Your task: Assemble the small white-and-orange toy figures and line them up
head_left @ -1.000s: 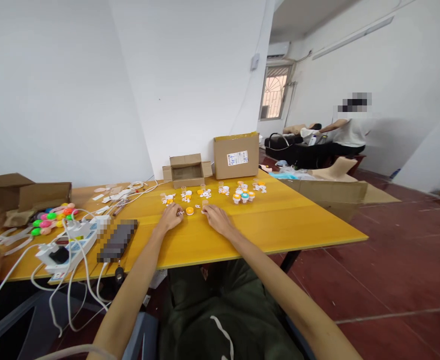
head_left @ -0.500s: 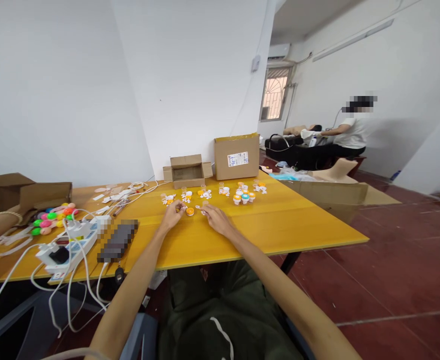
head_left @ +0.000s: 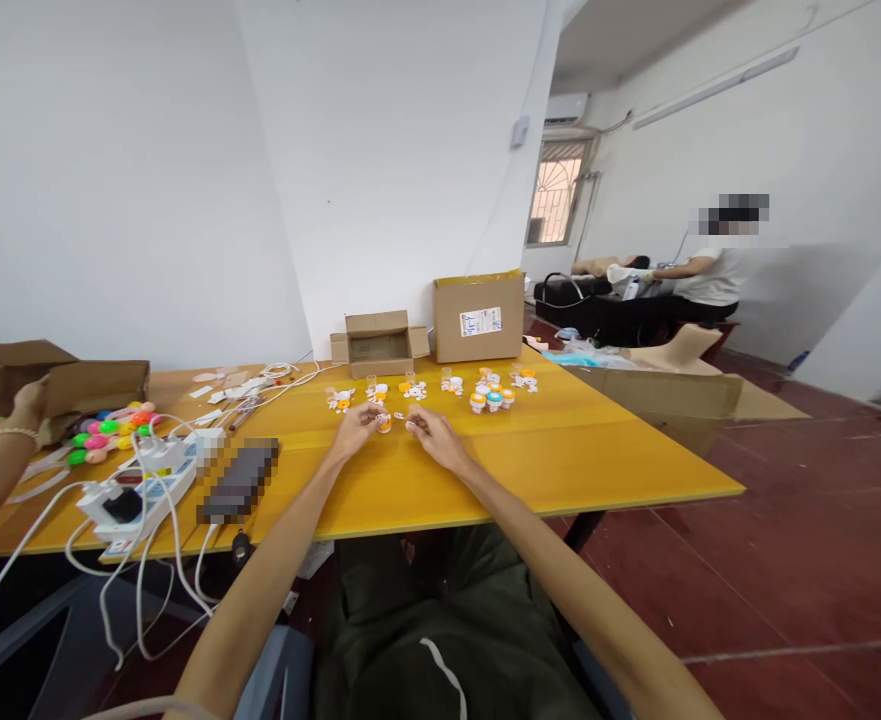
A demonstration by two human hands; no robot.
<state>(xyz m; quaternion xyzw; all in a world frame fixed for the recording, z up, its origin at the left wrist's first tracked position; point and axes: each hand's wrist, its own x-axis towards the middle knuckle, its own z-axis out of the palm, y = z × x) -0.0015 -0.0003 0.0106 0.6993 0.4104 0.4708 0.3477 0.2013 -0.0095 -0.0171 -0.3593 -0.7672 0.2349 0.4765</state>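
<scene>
Small orange piece (head_left: 384, 424) sits between left hand (head_left: 357, 428) and right hand (head_left: 434, 436); their fingers curl, grip too tiny to tell.

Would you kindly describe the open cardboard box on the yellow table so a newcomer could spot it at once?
Start at the yellow table and look to its far edge against the white wall. Two cardboard boxes stand there side by side, beyond the small orange and white pieces. The open box is the left, lower one, flaps spread; its taller neighbour is closed and bears a white label.
</scene>
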